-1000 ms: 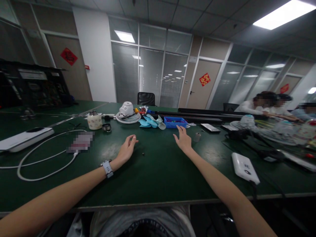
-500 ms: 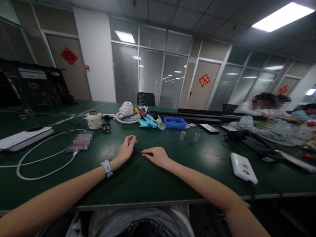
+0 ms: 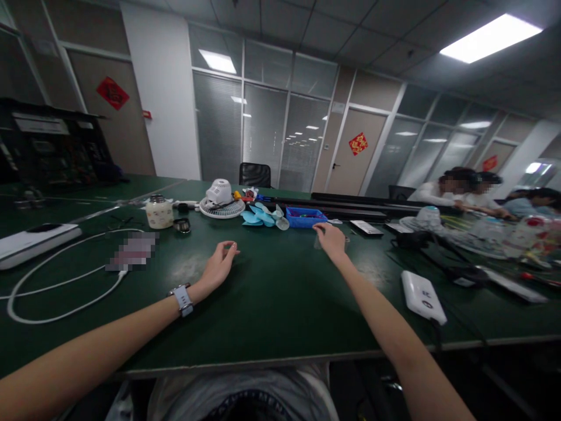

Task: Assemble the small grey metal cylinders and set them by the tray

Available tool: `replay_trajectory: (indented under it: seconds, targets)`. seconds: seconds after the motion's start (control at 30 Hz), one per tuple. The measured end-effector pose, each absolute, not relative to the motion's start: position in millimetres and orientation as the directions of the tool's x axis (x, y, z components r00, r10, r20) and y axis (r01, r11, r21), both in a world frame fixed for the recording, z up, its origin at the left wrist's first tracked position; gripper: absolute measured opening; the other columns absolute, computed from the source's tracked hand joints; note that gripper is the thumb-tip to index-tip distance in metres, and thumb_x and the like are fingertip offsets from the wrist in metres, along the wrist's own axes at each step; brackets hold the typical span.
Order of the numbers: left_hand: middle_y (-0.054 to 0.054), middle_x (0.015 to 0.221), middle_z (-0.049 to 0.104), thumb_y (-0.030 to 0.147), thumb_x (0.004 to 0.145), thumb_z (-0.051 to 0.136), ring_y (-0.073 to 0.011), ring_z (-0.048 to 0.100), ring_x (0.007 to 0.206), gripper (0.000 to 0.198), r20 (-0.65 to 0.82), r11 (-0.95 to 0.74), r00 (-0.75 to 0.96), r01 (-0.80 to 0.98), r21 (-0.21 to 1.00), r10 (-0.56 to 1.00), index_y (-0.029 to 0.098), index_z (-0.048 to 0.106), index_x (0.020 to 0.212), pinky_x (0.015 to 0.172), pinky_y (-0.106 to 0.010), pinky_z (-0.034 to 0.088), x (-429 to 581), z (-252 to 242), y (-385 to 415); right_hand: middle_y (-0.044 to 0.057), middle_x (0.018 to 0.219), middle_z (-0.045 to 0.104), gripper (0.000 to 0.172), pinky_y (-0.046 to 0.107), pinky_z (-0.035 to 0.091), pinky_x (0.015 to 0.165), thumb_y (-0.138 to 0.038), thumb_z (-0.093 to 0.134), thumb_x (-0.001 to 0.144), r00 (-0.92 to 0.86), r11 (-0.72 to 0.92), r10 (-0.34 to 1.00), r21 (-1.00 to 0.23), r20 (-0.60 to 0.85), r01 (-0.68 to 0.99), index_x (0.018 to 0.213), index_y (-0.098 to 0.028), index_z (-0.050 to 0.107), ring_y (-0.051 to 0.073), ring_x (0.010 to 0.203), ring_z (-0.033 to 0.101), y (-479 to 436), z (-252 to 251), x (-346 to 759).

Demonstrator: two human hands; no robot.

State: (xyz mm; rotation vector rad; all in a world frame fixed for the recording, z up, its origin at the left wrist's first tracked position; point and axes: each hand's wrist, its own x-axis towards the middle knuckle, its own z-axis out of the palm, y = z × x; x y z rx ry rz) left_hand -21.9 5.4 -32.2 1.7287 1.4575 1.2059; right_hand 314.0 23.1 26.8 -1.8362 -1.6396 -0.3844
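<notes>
My left hand [image 3: 220, 267] rests near the green table top [image 3: 263, 310], its fingers loosely curved and apart, with nothing in them. A watch with a pale strap [image 3: 183, 299] is on that wrist. Further forward on the right, my right hand [image 3: 332, 241] reaches toward two small grey metal cylinders, its fingers bent and somewhat apart. One cylinder [image 3: 317, 242] shows faintly beneath the fingers; the other is mostly hidden behind the hand. Whether the fingers touch a cylinder I cannot tell. Just beyond the fingertips stands a blue basket [image 3: 307, 222].
Light-blue fan blades [image 3: 258, 217], a white fan part with its grille [image 3: 221, 209] and a patterned jar [image 3: 159, 213] stand at the back. A white cable [image 3: 65, 320] loops on the left. A white power bank [image 3: 423, 297] lies right. People [image 3: 460, 190] sit at far right.
My right hand has moved forward and right, from beside my left hand to the metal cylinders. My left hand stays nearly in place. The view has shifted slightly.
</notes>
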Motion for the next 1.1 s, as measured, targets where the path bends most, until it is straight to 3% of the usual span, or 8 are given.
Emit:
replay_trajectory:
  seconds: [0.13,0.27,0.63,0.93,1.0,1.1]
  targets:
    - [-0.011,0.109,0.069,0.061,0.086,0.037,-0.0253,0.063,0.102,0.053,0.272,-0.246,0.001,0.43,0.869,0.962,0.02,0.046,0.12,0.089,-0.04,0.044,-21.5,-34.3,7.0,0.007,0.097,0.071,0.027,0.03,0.047,0.078,-0.04,0.051,0.09,0.295,-0.188,0.82,-0.255,0.49,0.948,0.103,-0.028,0.071,0.023,0.09,0.065,34.9,20.2,354.8]
    - [-0.01,0.109,0.069,0.063,0.086,0.037,-0.0248,0.062,0.103,0.054,0.279,-0.257,0.014,0.439,0.861,0.96,0.021,0.046,0.119,0.088,-0.039,0.045,-23.1,-37.3,9.4,0.006,0.095,0.071,0.027,0.027,0.047,0.076,-0.041,0.05,0.09,0.294,-0.175,0.836,-0.284,0.463,0.943,0.104,-0.03,0.071,0.019,0.084,0.066,40.8,10.8,363.7]
    - [-0.011,0.108,0.069,0.061,0.086,0.036,-0.0265,0.061,0.104,0.052,0.26,-0.242,0.026,0.464,0.852,0.965,0.02,0.048,0.114,0.087,-0.04,0.045,-21.8,-33.1,6.1,0.007,0.098,0.071,0.028,0.029,0.047,0.079,-0.04,0.05,0.09,0.28,-0.174,0.822,-0.25,0.495,0.952,0.105,-0.029,0.071,0.022,0.091,0.066,50.5,10.6,357.9]
    - [-0.011,0.109,0.069,0.062,0.085,0.038,-0.0263,0.063,0.103,0.051,0.261,-0.245,0.029,0.454,0.857,0.965,0.021,0.048,0.115,0.085,-0.039,0.046,-23.4,-34.5,6.8,0.01,0.098,0.071,0.032,0.03,0.048,0.081,-0.042,0.05,0.09,0.283,-0.164,0.855,-0.292,0.433,0.942,0.11,-0.026,0.069,0.021,0.09,0.066,43.5,11.5,358.9]
    - [-0.011,0.109,0.069,0.062,0.085,0.038,-0.0257,0.063,0.102,0.052,0.265,-0.25,0.03,0.445,0.86,0.964,0.021,0.048,0.115,0.084,-0.039,0.047,-22.9,-35.4,7.6,0.008,0.102,0.071,0.041,0.031,0.047,0.085,-0.047,0.056,0.086,0.25,-0.114,0.863,-0.314,0.438,0.942,0.12,-0.026,0.063,0.021,0.094,0.066,46.0,7.0,363.0]
    - [-0.011,0.107,0.069,0.061,0.085,0.039,-0.0254,0.064,0.1,0.051,0.276,-0.256,0.018,0.439,0.862,0.961,0.021,0.048,0.114,0.086,-0.04,0.046,-21.7,-35.9,8.3,0.009,0.112,0.068,0.072,0.03,0.047,0.087,-0.052,0.067,0.074,0.23,-0.061,0.891,-0.4,0.392,0.915,0.136,-0.02,0.047,0.019,0.085,0.068,53.2,-3.6,367.8]
